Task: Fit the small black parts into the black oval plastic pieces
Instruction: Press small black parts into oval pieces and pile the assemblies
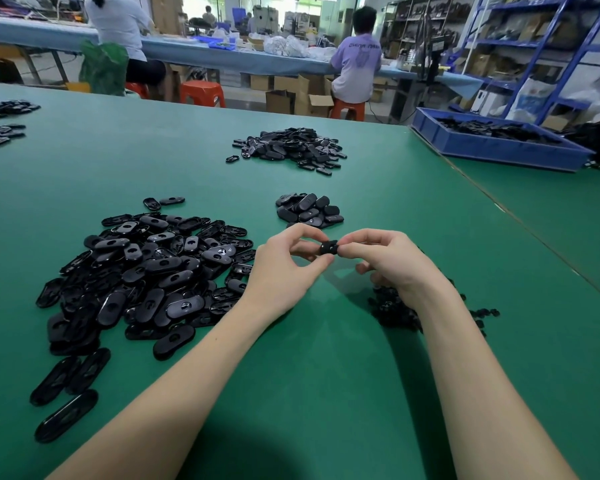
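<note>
Head view: one black oval piece (328,248) is pinched above the green table (326,358) between left hand (284,268) and right hand (392,261), apparently for seating a small part, with the unfitted ovals heap (146,271) left and the small parts pile (395,310) right, both in reach.

a workshop hall behind a green table (361,393)

a long blue-covered bench (194,53) crosses the back, with two seated people, red plastic stools (201,93) and open cardboard boxes (291,97) beneath. blue metal shelving (534,39) stands at the right; daylight glows from the far end.
</note>
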`<state>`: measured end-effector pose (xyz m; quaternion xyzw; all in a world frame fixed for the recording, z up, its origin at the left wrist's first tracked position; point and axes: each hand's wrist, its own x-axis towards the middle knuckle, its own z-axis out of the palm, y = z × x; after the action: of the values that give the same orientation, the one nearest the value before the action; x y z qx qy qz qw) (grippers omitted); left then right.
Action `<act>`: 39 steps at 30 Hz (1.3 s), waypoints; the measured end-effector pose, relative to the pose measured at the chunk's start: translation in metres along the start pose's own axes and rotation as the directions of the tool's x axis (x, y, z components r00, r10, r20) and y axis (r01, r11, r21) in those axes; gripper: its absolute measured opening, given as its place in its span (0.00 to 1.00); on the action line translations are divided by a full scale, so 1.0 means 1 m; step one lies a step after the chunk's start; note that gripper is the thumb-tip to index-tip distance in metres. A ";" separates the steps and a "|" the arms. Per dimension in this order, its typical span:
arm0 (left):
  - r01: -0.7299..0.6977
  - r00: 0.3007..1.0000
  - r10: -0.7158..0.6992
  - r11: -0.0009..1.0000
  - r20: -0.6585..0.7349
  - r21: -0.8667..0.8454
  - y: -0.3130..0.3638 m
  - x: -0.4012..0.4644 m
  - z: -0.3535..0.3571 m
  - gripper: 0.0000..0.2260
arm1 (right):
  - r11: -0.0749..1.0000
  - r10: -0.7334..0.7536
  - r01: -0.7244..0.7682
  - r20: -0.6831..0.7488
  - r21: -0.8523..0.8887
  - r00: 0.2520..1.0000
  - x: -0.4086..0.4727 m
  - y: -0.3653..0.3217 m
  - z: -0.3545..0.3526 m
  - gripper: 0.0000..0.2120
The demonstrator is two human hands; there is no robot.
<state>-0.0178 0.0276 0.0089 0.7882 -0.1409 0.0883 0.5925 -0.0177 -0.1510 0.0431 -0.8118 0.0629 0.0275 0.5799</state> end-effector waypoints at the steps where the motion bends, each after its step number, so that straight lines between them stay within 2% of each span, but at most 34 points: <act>1: -0.004 1.000 0.004 1.000 0.002 0.001 0.000 0.000 0.000 0.08 | 1.000 0.006 -0.006 0.001 0.004 1.000 0.000 0.000 0.000 0.03; 6: -0.021 1.000 0.021 1.000 0.000 0.019 0.001 0.000 0.000 0.08 | 0.998 0.029 -0.029 0.013 0.050 1.000 -0.001 -0.001 0.002 0.03; 14: -0.045 0.999 0.046 0.998 -0.013 0.040 0.000 -0.001 0.001 0.08 | 0.999 0.023 -0.023 -0.012 0.025 1.000 -0.001 -0.002 0.006 0.02; 21: -0.017 1.000 0.017 1.000 -0.017 0.013 0.001 0.000 0.001 0.08 | 0.998 0.042 -0.041 -0.028 0.050 0.999 -0.001 -0.001 0.006 0.05; 26: 0.091 0.995 -0.086 0.990 0.054 -0.111 0.003 0.002 -0.003 0.07 | 0.993 0.054 -0.056 0.026 0.105 0.998 -0.001 0.001 0.002 0.10; 29: 0.170 0.984 -0.151 0.958 0.098 -0.230 0.005 0.002 -0.003 0.06 | 0.996 0.037 -0.042 0.060 0.080 0.998 -0.002 0.001 0.000 0.07; 39: 0.272 0.962 -0.253 0.906 0.098 -0.326 0.001 0.005 -0.001 0.05 | 0.992 -0.120 0.121 0.064 -0.017 0.991 0.004 0.006 0.006 0.05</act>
<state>-0.0136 0.0273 0.0116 0.6893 -0.0623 -0.0386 0.7208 -0.0145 -0.1472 0.0352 -0.8189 -0.0050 0.0188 0.5736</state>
